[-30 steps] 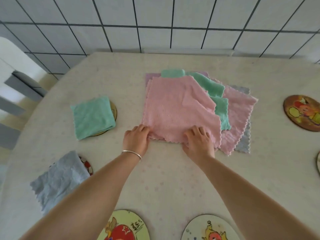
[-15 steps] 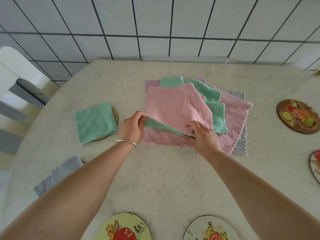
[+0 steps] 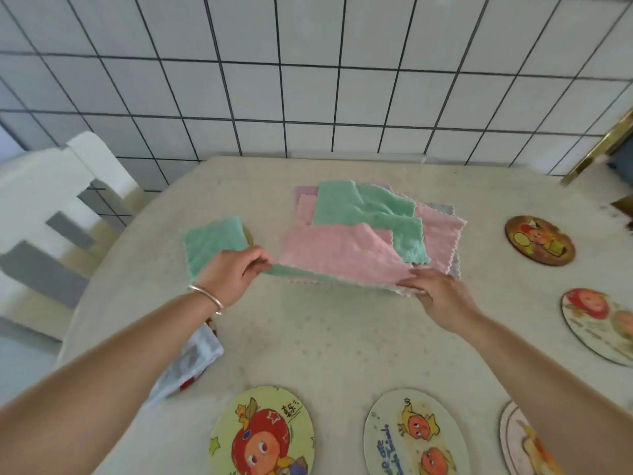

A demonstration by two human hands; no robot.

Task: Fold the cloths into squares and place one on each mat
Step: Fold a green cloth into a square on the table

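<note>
- Pinching the pink cloth (image 3: 339, 255) at its near corners, left hand (image 3: 233, 274) and right hand (image 3: 435, 293) lift it off the pile (image 3: 442, 231).
- Folded green cloth (image 3: 210, 245) rests on a mat.

Two bare forearms in my view, no sleeves showing anywhere along them. Left hand (image 3: 233, 274): a thin silver-coloured bangle (image 3: 206, 296) at the wrist, plain, smooth, closed round as far as I can see. Right hand (image 3: 442, 296): nothing worn at the wrist. I see no rings on the fingers (image 3: 409, 281), no gloves, no watch. Nails too blurred to tell.
</note>
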